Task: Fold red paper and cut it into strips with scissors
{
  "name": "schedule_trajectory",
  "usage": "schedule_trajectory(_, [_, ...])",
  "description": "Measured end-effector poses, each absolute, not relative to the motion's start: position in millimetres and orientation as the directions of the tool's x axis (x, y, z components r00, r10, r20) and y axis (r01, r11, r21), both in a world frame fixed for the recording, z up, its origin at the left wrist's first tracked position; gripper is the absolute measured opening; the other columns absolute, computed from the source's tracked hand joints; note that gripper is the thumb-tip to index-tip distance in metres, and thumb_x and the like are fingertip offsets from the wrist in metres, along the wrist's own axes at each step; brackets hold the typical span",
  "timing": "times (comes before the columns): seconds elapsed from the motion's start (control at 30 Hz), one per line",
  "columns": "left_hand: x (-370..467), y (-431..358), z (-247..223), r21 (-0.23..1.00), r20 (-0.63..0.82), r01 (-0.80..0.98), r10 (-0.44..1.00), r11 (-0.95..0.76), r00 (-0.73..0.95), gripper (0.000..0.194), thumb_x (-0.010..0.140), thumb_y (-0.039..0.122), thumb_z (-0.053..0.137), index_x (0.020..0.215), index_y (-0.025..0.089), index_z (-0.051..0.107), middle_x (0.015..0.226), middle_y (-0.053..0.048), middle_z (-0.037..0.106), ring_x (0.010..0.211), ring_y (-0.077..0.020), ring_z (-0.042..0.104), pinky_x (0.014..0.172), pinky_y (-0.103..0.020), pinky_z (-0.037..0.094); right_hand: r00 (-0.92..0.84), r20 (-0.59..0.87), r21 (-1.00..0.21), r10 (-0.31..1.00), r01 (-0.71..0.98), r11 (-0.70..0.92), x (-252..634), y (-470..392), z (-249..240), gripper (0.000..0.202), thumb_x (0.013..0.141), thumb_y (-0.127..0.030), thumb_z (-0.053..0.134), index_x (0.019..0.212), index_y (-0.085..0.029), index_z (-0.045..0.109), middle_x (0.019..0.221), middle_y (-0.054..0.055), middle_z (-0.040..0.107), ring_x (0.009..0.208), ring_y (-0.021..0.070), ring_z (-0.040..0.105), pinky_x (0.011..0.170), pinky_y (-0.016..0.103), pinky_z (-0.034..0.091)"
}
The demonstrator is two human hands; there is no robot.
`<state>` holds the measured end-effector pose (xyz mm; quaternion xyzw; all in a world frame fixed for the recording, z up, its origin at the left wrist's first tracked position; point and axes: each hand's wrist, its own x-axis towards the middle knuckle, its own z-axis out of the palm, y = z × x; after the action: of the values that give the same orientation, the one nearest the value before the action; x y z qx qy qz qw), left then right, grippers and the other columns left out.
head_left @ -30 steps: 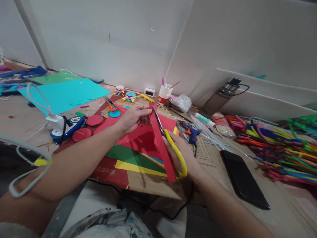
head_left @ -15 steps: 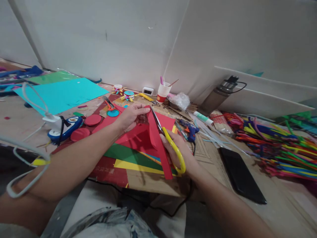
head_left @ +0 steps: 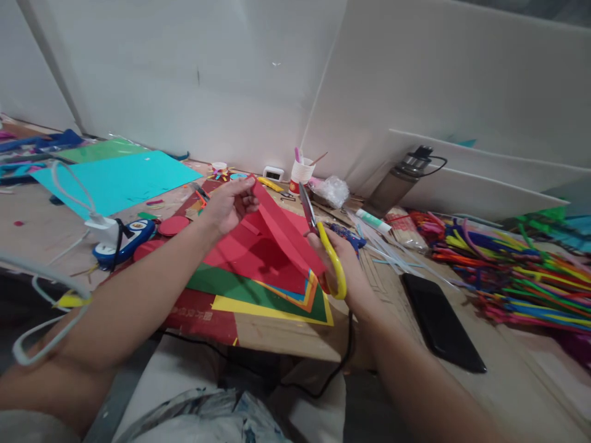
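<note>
My left hand [head_left: 233,205] pinches the upper end of a red paper strip [head_left: 286,229], which slants down to the right. In my right hand [head_left: 339,258] are yellow-handled scissors [head_left: 335,261], their blades pointing up and standing clear of the strip's upper end. The strip's lower end lies by my right fingers; whether they grip it too is hard to see. Beneath both hands, red sheets [head_left: 244,261] lie on a green sheet [head_left: 231,289] and a yellow one [head_left: 272,313]. Red discs [head_left: 173,226] sit left of my left wrist.
A black phone [head_left: 443,323] and colourful pipe cleaners [head_left: 530,283] lie at the right. Behind are a bottle [head_left: 394,184], paper cups [head_left: 302,172] and a glue stick [head_left: 373,220]. A blue glue gun is partly hidden behind my right hand. Cyan paper [head_left: 120,181] lies left.
The scissor blades have come away from the red paper's upper end. My left hand has moved up and left with the strip, whose lower end has risen.
</note>
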<state>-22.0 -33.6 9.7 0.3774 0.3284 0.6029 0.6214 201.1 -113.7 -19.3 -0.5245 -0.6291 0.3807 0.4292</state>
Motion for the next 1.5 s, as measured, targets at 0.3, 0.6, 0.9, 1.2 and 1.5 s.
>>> schedule_trajectory(0.3, [-40,-27,20,0.954,0.236,-0.143,0.955,-0.263,-0.179,0.014,0.076,0.019,0.070,0.069,0.014,0.059,0.059,-0.002,0.063,0.051,-0.0079,0.058,0.047,-0.017,0.038,-0.121,0.155,-0.381,0.980,0.908,0.173,206,-102,-34,0.036,0.084,-0.031,0.053,0.114,-0.016,0.065,0.096,0.015,0.073,0.086,0.0255,0.068,0.071,0.031,0.045])
schedule_trajectory(0.6, [-41,-30,20,0.940,0.216,-0.255,0.973,-0.228,-0.075,0.014,0.074,0.023,0.070,0.071,0.012,0.061,0.063,-0.003,0.064,0.053,-0.0084,0.059,0.049,-0.019,0.037,-0.297,0.145,-0.111,0.944,0.943,0.314,201,-110,-33,0.029,0.086,-0.025,0.054,0.108,-0.014,0.069,0.098,0.019,0.068,0.095,0.0283,0.063,0.084,0.037,0.044])
schedule_trajectory(0.9, [-44,-32,21,0.900,0.294,-0.363,0.951,-0.240,0.100,0.024,0.066,0.030,0.078,0.066,0.014,0.060,0.060,-0.002,0.061,0.052,-0.0083,0.054,0.051,-0.020,0.038,-0.176,0.486,-0.595,0.856,0.650,0.472,173,-89,18,0.043,0.091,-0.047,0.046,0.111,-0.014,0.065,0.110,0.013,0.067,0.099,0.0221,0.060,0.087,0.035,0.044])
schedule_trajectory(1.2, [-21,-36,-1,0.945,0.298,-0.212,0.920,-0.248,0.253,0.027,0.068,0.035,0.077,0.061,0.014,0.061,0.053,0.001,0.057,0.045,-0.0068,0.047,0.047,-0.020,0.034,-0.324,0.121,-0.962,0.938,0.194,0.191,132,-56,-9,0.036,0.078,-0.050,0.062,0.071,-0.015,0.067,0.066,0.005,0.068,0.057,0.0130,0.059,0.062,0.026,0.046])
schedule_trajectory(1.5, [-30,-28,2,0.930,0.149,-0.349,0.987,-0.120,0.056,0.021,0.064,0.025,0.079,0.064,0.013,0.062,0.055,-0.001,0.059,0.047,-0.0066,0.053,0.046,-0.018,0.038,-0.380,0.002,-0.995,0.925,0.089,0.039,144,-61,-21,0.033,0.074,-0.045,0.068,0.065,-0.014,0.068,0.059,0.005,0.068,0.053,0.0121,0.060,0.060,0.026,0.048])
